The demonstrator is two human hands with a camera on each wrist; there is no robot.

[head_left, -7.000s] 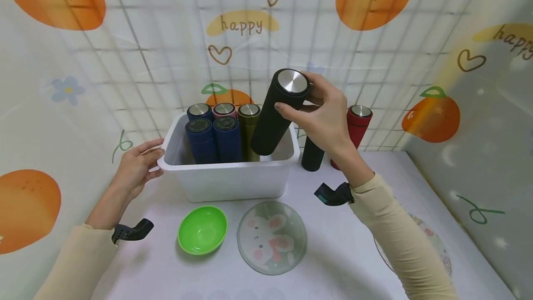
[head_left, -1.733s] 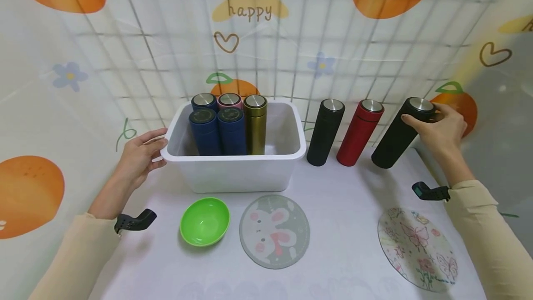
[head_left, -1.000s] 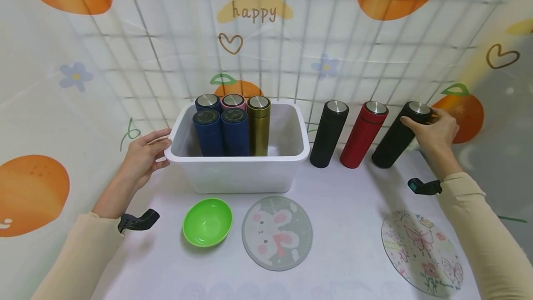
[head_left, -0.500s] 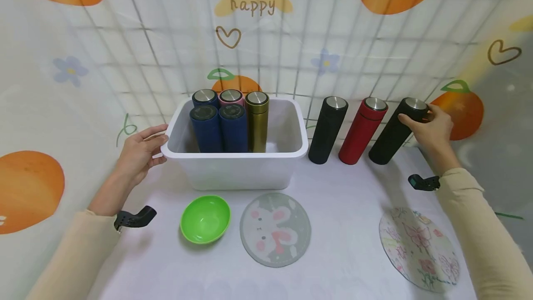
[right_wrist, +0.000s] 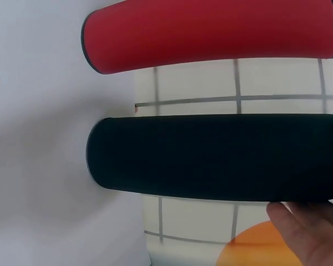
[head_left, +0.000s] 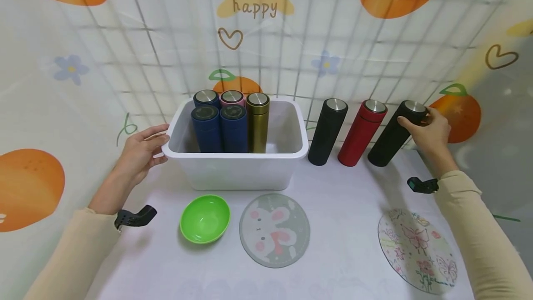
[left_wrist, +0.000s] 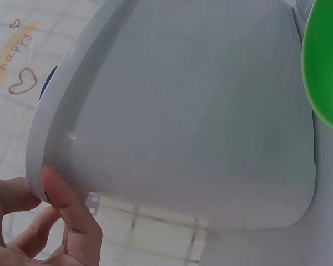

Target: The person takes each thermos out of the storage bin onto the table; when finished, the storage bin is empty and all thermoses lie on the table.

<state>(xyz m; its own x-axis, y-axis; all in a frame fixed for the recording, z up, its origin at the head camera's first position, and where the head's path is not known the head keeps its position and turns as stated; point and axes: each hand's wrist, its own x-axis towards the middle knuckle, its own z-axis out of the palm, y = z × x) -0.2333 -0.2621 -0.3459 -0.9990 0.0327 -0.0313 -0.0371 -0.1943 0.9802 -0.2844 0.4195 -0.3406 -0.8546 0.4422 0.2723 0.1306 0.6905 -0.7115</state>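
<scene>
My right hand [head_left: 433,135] grips a black thermos [head_left: 391,140] near its silver-topped lid, at the right end of a row on the table. In the right wrist view the thermos base [right_wrist: 100,155] meets the white surface. Beside it stand a red thermos [head_left: 360,138] and another black thermos [head_left: 326,135]. My left hand [head_left: 139,154] pinches the left rim of a white plastic tub [head_left: 237,172], thumb on the outer side in the left wrist view. Inside the tub stand several thermoses: blue ones [head_left: 208,133], a pink one [head_left: 232,101] and a gold one [head_left: 259,126].
A green bowl [head_left: 205,219] and a round rabbit-print mat [head_left: 275,230] lie in front of the tub. At the right front is a round butterfly-print mat [head_left: 416,249], partly in shadow. A wire grid behind a printed sheet [head_left: 266,59] closes off the back.
Seven seconds ago my right hand held the black thermos over the tub; it has since moved right, beside the red one, and shifted slightly left lately. My left hand stays on the rim.
</scene>
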